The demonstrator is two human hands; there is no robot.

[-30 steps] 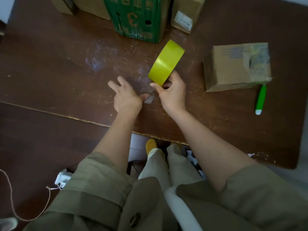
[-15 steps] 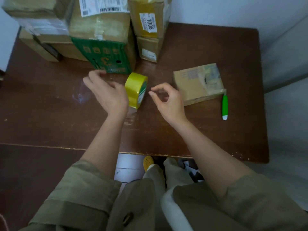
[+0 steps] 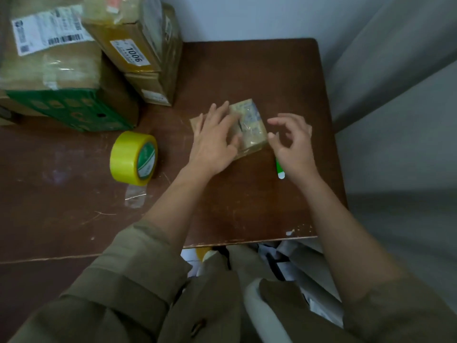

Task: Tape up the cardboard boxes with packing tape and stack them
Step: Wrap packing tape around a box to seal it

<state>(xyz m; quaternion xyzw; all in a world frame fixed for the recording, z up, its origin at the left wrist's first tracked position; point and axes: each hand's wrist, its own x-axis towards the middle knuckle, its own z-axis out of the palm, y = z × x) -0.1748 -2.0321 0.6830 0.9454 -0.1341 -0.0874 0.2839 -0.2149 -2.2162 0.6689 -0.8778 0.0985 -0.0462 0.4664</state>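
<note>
Small cardboard box (image 3: 252, 127) lies on the brown table (image 3: 247, 78), right of centre, top already covered in clear tape. Left hand (image 3: 215, 142) lies flat on the box's left part, fingers straight and spread, pressing down, not gripping. Right hand (image 3: 293, 142) sits just right of the box, fingers loosely curled, holding nothing; cannot tell if the fingertips touch the box edge. Green-and-white pen-like tool (image 3: 280, 169) lies on the table, mostly hidden under the right hand. Yellow packing tape roll (image 3: 133, 158) stands on edge left of the box, apart from both hands, with a loose clear tape end (image 3: 134, 196) stuck to the table in front of it. Stacked cardboard boxes (image 3: 133, 45) fill the far left: green printed box (image 3: 74, 107) at bottom, labelled ones above. Olive sleeves (image 3: 138, 268) at near edge.
</note>
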